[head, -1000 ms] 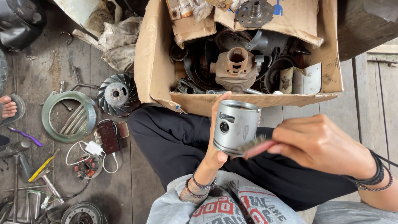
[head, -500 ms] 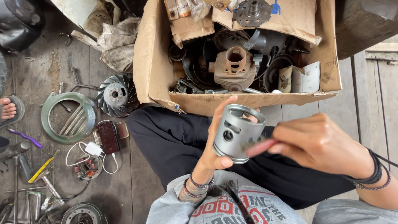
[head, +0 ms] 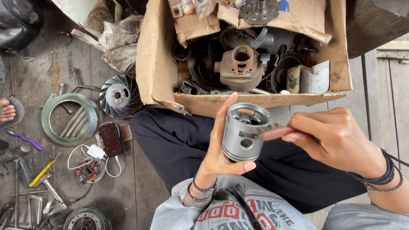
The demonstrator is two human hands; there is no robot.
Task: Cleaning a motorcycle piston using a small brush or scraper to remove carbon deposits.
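While the left hand [head: 221, 149] wraps its fingers [head: 225, 111] and thumb around a grey metal piston [head: 243, 133], the right hand [head: 336, 138] pinches the red handle of a small brush [head: 272, 133] between its fingertips. Both hands are closed tight on what they hold. The piston is up in the air, above the person's lap, with its open end turned up and toward the box. The brush bristles touch the piston's top rim on the right side.

It looks like the cleaning step is under way: dirt is being brushed off the piston. The next move likely calls for small, gentle strokes, and for the left hand to turn the piston a little so the brush can reach a new bit of the rim and the holes in the side.

Just past the hands sits a cardboard box [head: 158, 72], full of dark engine parts. A rusty cylinder [head: 241, 66] lies in the middle of it. The box rests on the wooden floor [head: 38, 72], touching the person's black trouser leg [head: 170, 140].

Near the left edge of the floor are a round fan wheel [head: 118, 96], a green metal ring [head: 68, 119], a dark red phone [head: 110, 139] with a white charger [head: 95, 151], and a yellow tool [head: 43, 170]. Someone else's foot [head: 7, 111] peeks in at the far left.
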